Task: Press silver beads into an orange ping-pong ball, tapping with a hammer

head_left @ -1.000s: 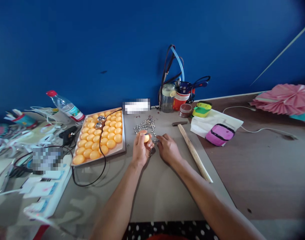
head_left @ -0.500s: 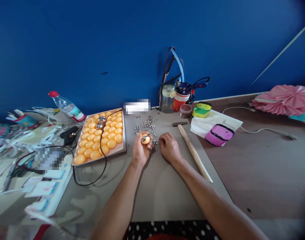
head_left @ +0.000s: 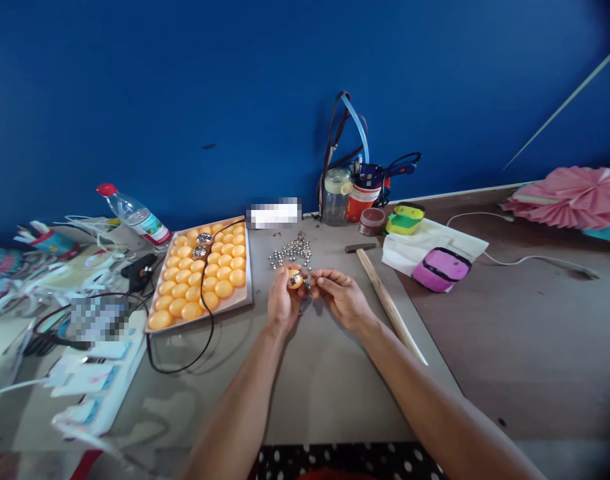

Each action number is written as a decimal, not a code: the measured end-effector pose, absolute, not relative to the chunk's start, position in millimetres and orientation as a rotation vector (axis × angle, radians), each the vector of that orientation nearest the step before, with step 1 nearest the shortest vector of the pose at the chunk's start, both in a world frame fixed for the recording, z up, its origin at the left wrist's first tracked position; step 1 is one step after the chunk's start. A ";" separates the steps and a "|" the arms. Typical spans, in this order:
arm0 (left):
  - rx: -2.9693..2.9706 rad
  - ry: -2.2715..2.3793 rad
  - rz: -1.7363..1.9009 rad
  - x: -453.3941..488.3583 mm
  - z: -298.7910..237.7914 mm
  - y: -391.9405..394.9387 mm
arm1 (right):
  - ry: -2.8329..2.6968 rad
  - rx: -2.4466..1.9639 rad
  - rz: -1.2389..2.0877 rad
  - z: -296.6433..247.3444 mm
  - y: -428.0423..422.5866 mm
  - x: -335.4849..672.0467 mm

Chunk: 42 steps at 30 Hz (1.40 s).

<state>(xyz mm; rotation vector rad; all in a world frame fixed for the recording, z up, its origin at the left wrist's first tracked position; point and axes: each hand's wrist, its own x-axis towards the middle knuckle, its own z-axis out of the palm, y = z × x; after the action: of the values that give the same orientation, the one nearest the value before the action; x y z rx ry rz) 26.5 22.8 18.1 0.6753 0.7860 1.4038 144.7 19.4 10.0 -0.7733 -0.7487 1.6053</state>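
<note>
fingers of our left hand (head_left: 282, 305) wrap around an orange ball (head_left: 295, 279), which shows a patch of shiny metal toward us; we have it gripped above the table, to the right of the shallow box (head_left: 239, 298). our right hand (head_left: 342, 297) is farther to the right of the box, thumb and fingertips drawn together close beside the ball. we cannot tell whether they pinch anything, as the spot is too small to make out. silver beads (head_left: 295, 251) lie in a loose scatter to the right of the box, and a few more shiny bits show just beside our left hand.

inside the box we see rows of other orange balls (head_left: 224, 288), with two silvery balls (head_left: 205, 238) among them toward the far side. a black cable (head_left: 201, 285) runs across the box and loops over the table at its near side. beyond the far left corner of the box, a red-capped plastic bottle (head_left: 145, 224) leans at a tilt.

well to the right of the box we have a hammer (head_left: 383, 293), lying flat with its wooden handle toward us. beyond it on that same side of the box are a clear jar (head_left: 337, 200), a red paper cup (head_left: 361, 205), a small round tub (head_left: 372, 223), a yellow-green pouch (head_left: 405, 219) and a purple pouch (head_left: 441, 270). farthest right of the box sits pink pleated paper (head_left: 569, 197).
</note>
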 end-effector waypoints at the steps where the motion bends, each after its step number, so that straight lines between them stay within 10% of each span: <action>1: 0.688 0.792 1.403 26.9 17.7 22.5 | -0.730 -0.748 1.632 10.6 19.0 144.6; 42: 1.029 1.076 1.433 32.4 2.0 15.1 | -0.792 -0.872 1.669 6.8 10.9 136.5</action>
<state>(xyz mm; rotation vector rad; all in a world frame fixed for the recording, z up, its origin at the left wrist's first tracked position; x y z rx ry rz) 32.4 15.1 2.0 1.0290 1.0762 1.4328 136.5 10.9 6.8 -0.8717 -0.7915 1.6688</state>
